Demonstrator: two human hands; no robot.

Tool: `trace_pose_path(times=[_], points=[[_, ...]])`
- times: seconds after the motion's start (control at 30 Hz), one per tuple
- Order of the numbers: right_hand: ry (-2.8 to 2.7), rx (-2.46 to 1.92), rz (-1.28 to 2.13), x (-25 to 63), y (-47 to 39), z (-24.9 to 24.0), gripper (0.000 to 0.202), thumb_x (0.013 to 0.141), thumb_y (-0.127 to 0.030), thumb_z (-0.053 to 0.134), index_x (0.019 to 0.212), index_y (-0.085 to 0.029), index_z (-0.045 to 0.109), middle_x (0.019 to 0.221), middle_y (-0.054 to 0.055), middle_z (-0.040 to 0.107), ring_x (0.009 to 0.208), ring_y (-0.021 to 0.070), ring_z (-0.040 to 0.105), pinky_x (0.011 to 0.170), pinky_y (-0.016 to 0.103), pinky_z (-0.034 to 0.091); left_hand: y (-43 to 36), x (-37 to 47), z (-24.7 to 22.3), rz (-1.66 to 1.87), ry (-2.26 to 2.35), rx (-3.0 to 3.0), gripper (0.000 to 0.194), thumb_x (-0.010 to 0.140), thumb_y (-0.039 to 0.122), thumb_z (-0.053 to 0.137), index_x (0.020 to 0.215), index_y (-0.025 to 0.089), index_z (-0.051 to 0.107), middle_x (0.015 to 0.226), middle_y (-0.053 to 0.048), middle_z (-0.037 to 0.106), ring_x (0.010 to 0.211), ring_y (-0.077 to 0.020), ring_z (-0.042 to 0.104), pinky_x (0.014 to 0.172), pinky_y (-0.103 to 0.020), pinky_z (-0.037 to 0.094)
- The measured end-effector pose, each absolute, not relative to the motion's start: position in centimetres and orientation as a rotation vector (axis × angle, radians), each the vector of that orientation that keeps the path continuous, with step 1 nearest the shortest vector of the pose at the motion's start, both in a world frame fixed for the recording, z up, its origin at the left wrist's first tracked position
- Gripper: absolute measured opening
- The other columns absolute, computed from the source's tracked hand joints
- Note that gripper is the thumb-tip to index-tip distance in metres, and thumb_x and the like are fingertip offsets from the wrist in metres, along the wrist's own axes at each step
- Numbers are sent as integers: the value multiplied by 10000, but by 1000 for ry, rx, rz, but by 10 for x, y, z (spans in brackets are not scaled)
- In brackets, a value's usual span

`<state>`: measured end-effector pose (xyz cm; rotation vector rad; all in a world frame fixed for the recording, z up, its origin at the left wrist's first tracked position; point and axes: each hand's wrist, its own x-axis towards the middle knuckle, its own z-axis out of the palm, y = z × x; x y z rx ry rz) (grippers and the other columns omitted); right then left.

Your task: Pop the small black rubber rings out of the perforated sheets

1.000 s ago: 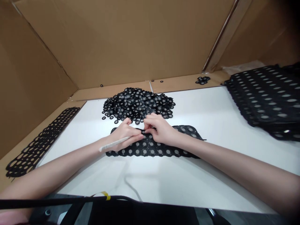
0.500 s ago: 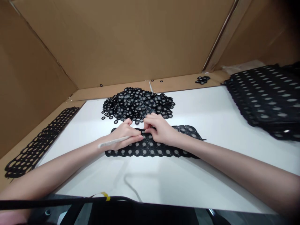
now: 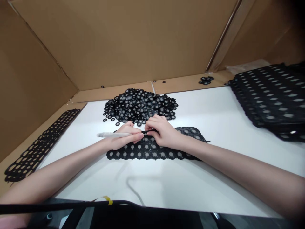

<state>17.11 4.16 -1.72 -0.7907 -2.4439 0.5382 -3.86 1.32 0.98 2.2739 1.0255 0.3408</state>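
Note:
A black sheet (image 3: 147,155) of joined rings with pale round centres lies flat on the white table, under both hands. My left hand (image 3: 126,136) is closed around a slim white pen-like tool (image 3: 111,135), its rear end pointing left past the wrist. Its tip is hidden at the fingertips, by the sheet's far edge. Just to the right, my right hand (image 3: 164,132) pinches the far edge of the same sheet, thumb below and fingers curled above. Whether a small ring is between those fingertips cannot be seen.
Behind the hands rises a heap of loose black rings (image 3: 140,105). A stack of ringed sheets (image 3: 271,95) lies at the right, and a long black openwork strip (image 3: 43,143) at the left. Cardboard walls (image 3: 124,41) enclose the back; a black cable (image 3: 71,206) crosses the front.
The white tool in my left hand has swung from slanting down-left to nearly level, its rear end rising. My right hand has shifted slightly left and stays at the sheet's edge.

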Motion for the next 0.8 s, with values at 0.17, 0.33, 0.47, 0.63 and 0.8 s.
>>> trace_pose_path(times=[0.17, 0.33, 0.47, 0.63, 0.8], points=[[-2450, -808, 521, 172, 40, -16, 125, 801, -69, 494, 761, -187, 502, 813, 37, 596, 855, 197, 465, 761, 344, 288, 14, -38, 11, 269, 990, 2311, 491, 993, 401, 304, 592, 158, 450, 593, 34, 525, 668, -130, 324, 801, -311, 261], [-2441, -817, 510, 172, 39, -16, 130, 801, -66, 486, 752, -186, 496, 804, 37, 593, 851, 195, 465, 758, 341, 284, 12, -36, 8, 267, 928, 2418, 485, 1003, 375, 288, 600, 150, 439, 583, 42, 512, 620, -118, 288, 800, -330, 242], [-2460, -841, 530, 172, 39, -15, 93, 819, -105, 500, 775, -187, 502, 815, 35, 596, 865, 197, 475, 767, 341, 286, 9, -34, 5, 286, 883, 2544, 500, 1008, 391, 278, 590, 141, 390, 556, 54, 467, 562, -100, 225, 793, -341, 232], [-2475, -845, 581, 174, 37, -11, 84, 809, -224, 593, 828, -187, 520, 854, 36, 615, 898, 208, 492, 803, 359, 285, 6, -38, 7, 382, 965, 2466, 596, 999, 509, 202, 639, 154, 517, 621, 29, 578, 618, -118, 338, 812, -330, 264], [-2485, -913, 586, 176, 34, -7, 229, 773, -319, 678, 926, -186, 571, 909, 53, 632, 943, 232, 489, 853, 397, 266, 3, -41, 10, 662, 979, 2383, 682, 944, 633, 109, 961, 177, 616, 780, -6, 646, 712, -143, 450, 821, -313, 326]])
